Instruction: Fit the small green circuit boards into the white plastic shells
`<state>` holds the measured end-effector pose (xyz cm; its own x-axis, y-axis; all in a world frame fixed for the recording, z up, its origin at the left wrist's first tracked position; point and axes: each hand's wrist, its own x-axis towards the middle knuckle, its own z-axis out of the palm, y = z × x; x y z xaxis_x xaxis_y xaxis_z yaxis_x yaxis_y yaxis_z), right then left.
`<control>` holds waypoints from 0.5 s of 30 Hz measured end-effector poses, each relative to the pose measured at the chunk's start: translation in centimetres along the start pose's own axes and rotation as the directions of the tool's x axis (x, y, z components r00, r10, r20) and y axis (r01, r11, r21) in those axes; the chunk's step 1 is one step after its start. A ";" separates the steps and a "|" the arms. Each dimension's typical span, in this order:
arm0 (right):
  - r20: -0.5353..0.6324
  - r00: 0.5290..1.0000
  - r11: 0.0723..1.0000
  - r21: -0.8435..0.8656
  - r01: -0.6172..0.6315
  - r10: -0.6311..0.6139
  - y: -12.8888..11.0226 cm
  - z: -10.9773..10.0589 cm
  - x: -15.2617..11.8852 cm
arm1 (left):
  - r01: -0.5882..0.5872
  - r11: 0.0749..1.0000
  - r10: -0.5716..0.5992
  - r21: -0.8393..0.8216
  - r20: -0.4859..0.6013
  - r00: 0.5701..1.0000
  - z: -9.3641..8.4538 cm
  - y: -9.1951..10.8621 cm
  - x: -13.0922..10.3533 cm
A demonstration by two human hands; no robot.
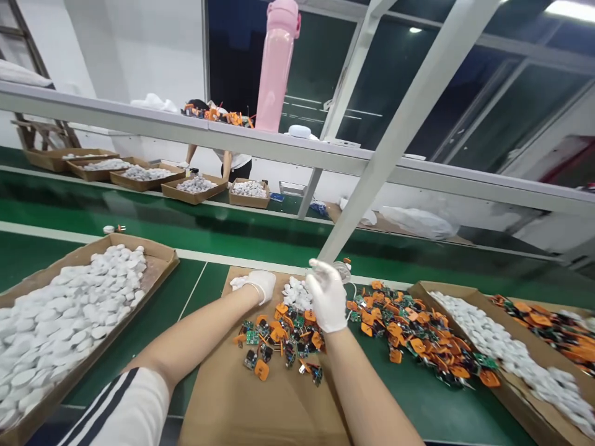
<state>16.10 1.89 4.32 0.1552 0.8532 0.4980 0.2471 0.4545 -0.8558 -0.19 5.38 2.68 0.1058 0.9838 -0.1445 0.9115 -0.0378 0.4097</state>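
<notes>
My left hand point(263, 285), in a white glove, is at the far left part of a cardboard sheet point(260, 409). Its fingers point away and are mostly hidden, beside something white that I cannot separate from the glove. My right hand point(328, 298), also gloved, is raised over the sheet's right edge, thumb and forefinger apart, with nothing visible between them. Just behind it is a clear round object point(343, 271). Between my hands are a small heap of white plastic pieces point(296, 293) and, nearer me, a pile of orange parts with green circuit boards point(279, 334).
A larger pile of orange parts point(409, 328) spreads to the right. Cardboard trays of white pieces stand at left point(160, 263) and right point(469, 291). A slanting metal post point(372, 173) and a shelf with a pink bottle point(276, 68) rise ahead. Another person point(239, 164) stands beyond.
</notes>
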 end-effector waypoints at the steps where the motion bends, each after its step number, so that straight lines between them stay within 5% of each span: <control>1: 0.020 0.998 0.998 -0.037 -0.052 0.053 1.5 0.3 -0.4 | -0.026 1.000 0.026 -0.011 -0.020 0.999 0.2 -0.1 -0.5; 6: 0.236 0.957 0.983 -0.108 -0.148 0.170 5.0 0.4 -1.8 | -0.194 0.974 0.176 -0.119 -0.147 0.973 1.4 -1.6 -2.6; 11: 0.410 0.898 0.982 -0.158 -0.103 0.160 3.7 0.2 -2.2 | -0.264 0.952 0.218 -0.156 -0.258 0.941 2.7 -2.0 -3.5; 15: 0.439 0.882 0.979 -0.182 -0.096 0.168 3.0 0.4 -2.4 | -0.329 0.929 0.269 -0.167 -0.302 0.914 3.0 -1.9 -3.9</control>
<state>16.08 1.32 0.47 -0.2416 0.9418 0.2338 0.4010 0.3163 -0.8598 -1.12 1.12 -0.27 0.2217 0.9424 0.2505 0.7457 -0.3294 0.5791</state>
